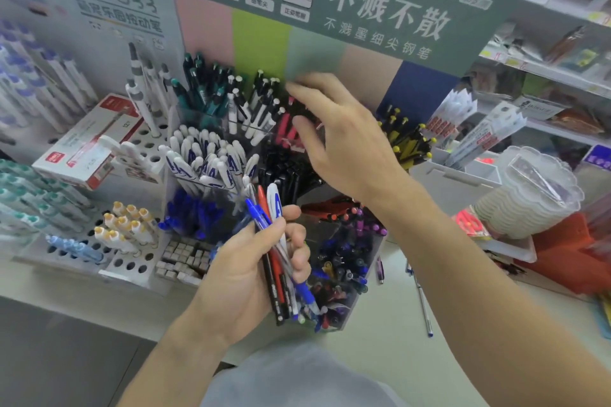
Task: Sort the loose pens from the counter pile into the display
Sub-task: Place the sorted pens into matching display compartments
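Note:
My left hand (244, 271) grips a bundle of loose pens (276, 261), blue, red, black and white, held upright in front of the clear tiered pen display (185, 122). My right hand (334, 139) reaches over the display's back row, fingers spread and blurred above the red pens (287, 129) and the black pens (281, 175). Whether those fingers hold a pen is hidden by the blur. Two loose pens (421, 304) lie on the counter to the right of the display.
A white perforated pen rack (132, 261) with yellow-capped pens stands left of the display. A red and white pen box (86, 145) lies behind it. Yellow and black pens (410, 142), stacked clear plastic cups (529, 195) and store shelves (545, 69) are at the right.

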A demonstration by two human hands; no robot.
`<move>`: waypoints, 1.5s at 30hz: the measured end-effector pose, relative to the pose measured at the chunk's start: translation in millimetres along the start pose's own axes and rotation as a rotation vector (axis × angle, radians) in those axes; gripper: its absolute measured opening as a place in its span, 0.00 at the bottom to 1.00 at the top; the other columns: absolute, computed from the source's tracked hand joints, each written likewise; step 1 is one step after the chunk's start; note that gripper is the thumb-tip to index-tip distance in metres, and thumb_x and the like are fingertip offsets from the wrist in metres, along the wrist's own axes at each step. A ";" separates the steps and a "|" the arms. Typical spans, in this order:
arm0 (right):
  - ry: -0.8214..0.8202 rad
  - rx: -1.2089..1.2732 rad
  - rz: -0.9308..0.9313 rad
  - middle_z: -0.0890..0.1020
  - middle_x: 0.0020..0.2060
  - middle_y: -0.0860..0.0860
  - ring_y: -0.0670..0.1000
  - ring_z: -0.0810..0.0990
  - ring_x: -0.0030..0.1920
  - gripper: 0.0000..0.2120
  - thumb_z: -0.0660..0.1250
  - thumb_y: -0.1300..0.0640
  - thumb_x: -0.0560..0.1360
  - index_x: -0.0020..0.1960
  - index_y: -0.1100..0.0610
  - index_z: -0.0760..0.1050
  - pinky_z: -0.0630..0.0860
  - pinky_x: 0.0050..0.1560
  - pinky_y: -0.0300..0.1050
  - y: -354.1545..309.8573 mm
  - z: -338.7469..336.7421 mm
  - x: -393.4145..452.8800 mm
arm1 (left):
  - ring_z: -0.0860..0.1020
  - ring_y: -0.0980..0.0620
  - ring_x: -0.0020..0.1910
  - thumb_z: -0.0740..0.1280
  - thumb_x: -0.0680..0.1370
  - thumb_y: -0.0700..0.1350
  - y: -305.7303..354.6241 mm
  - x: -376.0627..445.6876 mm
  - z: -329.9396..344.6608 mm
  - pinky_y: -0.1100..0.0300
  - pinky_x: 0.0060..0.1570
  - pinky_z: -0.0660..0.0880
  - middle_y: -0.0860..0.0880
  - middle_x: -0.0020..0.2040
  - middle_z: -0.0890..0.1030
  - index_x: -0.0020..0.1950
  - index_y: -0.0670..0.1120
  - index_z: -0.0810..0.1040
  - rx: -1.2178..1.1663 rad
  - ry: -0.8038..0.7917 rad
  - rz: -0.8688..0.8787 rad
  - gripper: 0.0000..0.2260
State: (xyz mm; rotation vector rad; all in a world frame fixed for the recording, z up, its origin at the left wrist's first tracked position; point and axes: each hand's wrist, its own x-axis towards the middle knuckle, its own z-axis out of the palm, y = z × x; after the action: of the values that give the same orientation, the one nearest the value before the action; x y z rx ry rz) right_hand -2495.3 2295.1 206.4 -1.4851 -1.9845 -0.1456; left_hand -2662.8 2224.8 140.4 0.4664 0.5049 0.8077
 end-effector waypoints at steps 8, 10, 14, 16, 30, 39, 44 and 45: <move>-0.388 0.421 0.428 0.81 0.43 0.45 0.46 0.81 0.41 0.13 0.67 0.49 0.79 0.62 0.50 0.78 0.76 0.44 0.40 -26.7 -29.1 -88.7 | 0.76 0.44 0.26 0.65 0.77 0.45 -16.3 -7.7 3.9 0.55 0.28 0.76 0.38 0.35 0.78 0.53 0.33 0.72 0.235 -0.090 -0.128 0.14; -0.459 0.577 0.510 0.84 0.43 0.46 0.45 0.83 0.43 0.11 0.70 0.52 0.79 0.61 0.49 0.78 0.78 0.47 0.41 -21.4 -30.9 -108.3 | 0.76 0.43 0.24 0.64 0.76 0.40 -19.4 -8.9 6.7 0.55 0.26 0.75 0.36 0.37 0.79 0.53 0.32 0.75 0.185 -0.135 -0.192 0.12; -0.244 0.776 0.666 0.85 0.41 0.47 0.49 0.84 0.43 0.10 0.74 0.60 0.76 0.55 0.50 0.82 0.81 0.47 0.45 -15.3 -29.8 -134.6 | 0.78 0.41 0.29 0.62 0.73 0.39 -28.4 -9.4 13.0 0.52 0.31 0.77 0.34 0.41 0.80 0.47 0.35 0.83 0.243 -0.167 -0.233 0.12; -0.101 0.878 0.767 0.86 0.40 0.50 0.50 0.84 0.41 0.10 0.73 0.65 0.75 0.54 0.53 0.83 0.79 0.43 0.42 -11.1 -31.9 -140.7 | 0.79 0.39 0.31 0.63 0.73 0.40 -34.0 -9.9 15.2 0.49 0.31 0.78 0.32 0.43 0.80 0.51 0.35 0.82 0.266 -0.121 -0.255 0.13; 0.574 0.848 0.306 0.84 0.42 0.59 0.57 0.86 0.41 0.06 0.72 0.64 0.76 0.52 0.60 0.78 0.84 0.44 0.54 -22.2 -15.7 -65.6 | 0.70 0.49 0.28 0.62 0.77 0.45 -18.4 -23.5 -7.2 0.60 0.21 0.67 0.43 0.37 0.74 0.60 0.39 0.75 0.206 0.235 -0.020 0.15; -0.030 0.119 -0.011 0.82 0.35 0.50 0.53 0.81 0.37 0.08 0.76 0.54 0.73 0.42 0.57 0.81 0.79 0.38 0.52 -21.1 55.2 -4.8 | 0.61 0.51 0.18 0.56 0.83 0.47 -10.1 -34.2 -26.9 0.61 0.20 0.54 0.41 0.37 0.73 0.61 0.43 0.76 0.278 0.314 0.036 0.13; 0.014 0.049 -0.096 0.82 0.49 0.56 0.56 0.79 0.50 0.11 0.68 0.55 0.80 0.49 0.63 0.84 0.78 0.51 0.53 -31.8 49.4 -31.1 | 0.74 0.48 0.31 0.60 0.78 0.38 -4.2 -38.2 -27.7 0.59 0.28 0.74 0.40 0.41 0.76 0.61 0.40 0.74 0.163 0.232 0.051 0.12; 0.062 0.143 -0.074 0.81 0.49 0.56 0.55 0.79 0.49 0.08 0.69 0.59 0.80 0.50 0.64 0.83 0.77 0.51 0.48 -36.5 40.4 -40.9 | 0.76 0.47 0.33 0.60 0.78 0.37 -3.5 -37.3 -28.0 0.59 0.30 0.76 0.40 0.41 0.77 0.62 0.40 0.74 0.143 0.236 0.067 0.13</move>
State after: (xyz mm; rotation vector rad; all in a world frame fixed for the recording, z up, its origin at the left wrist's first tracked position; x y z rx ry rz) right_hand -2538.9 2266.9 162.3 -1.3027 -1.9588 -0.0785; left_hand -2699.2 2199.4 125.5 0.5251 0.7729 0.8996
